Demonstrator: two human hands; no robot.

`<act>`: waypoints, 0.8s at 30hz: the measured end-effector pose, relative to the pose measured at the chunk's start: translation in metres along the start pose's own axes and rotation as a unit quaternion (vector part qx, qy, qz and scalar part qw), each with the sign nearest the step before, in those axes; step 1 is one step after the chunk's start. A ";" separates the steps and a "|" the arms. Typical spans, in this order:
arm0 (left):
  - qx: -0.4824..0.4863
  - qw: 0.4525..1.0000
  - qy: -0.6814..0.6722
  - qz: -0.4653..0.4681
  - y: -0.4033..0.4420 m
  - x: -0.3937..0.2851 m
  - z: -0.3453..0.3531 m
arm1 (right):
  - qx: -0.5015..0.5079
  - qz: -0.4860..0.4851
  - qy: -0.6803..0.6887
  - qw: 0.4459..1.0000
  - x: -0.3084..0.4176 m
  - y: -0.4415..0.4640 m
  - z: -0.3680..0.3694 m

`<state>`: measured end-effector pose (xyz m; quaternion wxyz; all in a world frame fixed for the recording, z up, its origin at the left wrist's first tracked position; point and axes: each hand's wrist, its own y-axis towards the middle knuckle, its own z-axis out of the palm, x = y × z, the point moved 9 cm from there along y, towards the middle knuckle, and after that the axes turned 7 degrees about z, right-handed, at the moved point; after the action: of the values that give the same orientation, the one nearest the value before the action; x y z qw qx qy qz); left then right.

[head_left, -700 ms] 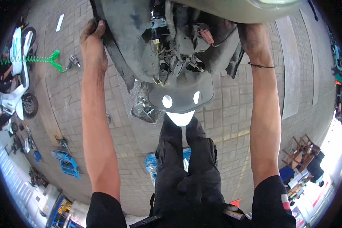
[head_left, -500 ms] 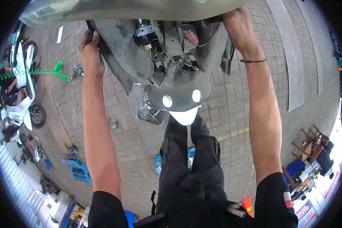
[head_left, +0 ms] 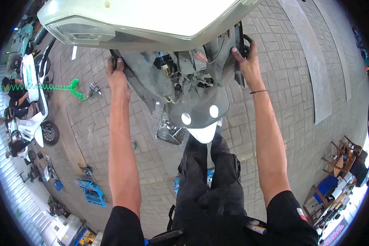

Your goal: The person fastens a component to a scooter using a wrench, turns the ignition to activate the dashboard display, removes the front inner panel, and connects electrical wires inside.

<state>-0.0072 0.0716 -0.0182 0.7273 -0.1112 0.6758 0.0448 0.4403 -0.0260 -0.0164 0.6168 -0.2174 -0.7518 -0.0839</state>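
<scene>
In front of me stands a scooter with a white, glossy body panel and a lamp [head_left: 80, 32] at the top. My left hand [head_left: 118, 76] is closed round the edge of a dark side panel [head_left: 137, 82] on the scooter's left in view. On the other side, my right hand [head_left: 250, 63] has its thumb and curled fingers about the edge of a dark side panel [head_left: 238, 45]. Between them lie exposed wiring [head_left: 188, 74], a brass-tipped fitting [head_left: 164, 69] and a reddish connector [head_left: 200, 56]. Below is a dark mudguard [head_left: 199, 104] with two white round spots and a white tip.
A green coiled hose [head_left: 73, 87] leads to an air tool [head_left: 95, 89] on the paved floor. White scooters [head_left: 33, 123] and people [head_left: 18, 96] are at left. A blue rack [head_left: 90, 192] lies lower left; wooden furniture [head_left: 342, 158] stands at right.
My view has shifted, so more of the white panel and its lamp shows. My right hand has moved down along the scooter's side, and its fingers now show. My left hand keeps its hold.
</scene>
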 end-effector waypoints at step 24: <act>0.236 0.661 0.473 -0.534 -0.532 0.171 -0.323 | 0.032 0.419 -0.175 0.891 -0.275 -0.357 -0.252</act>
<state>-0.1933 -0.5311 -0.1537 0.2112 -0.2839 0.7413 -0.5703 0.5511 -0.5053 -0.1745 0.4601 -0.5033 -0.6889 0.2458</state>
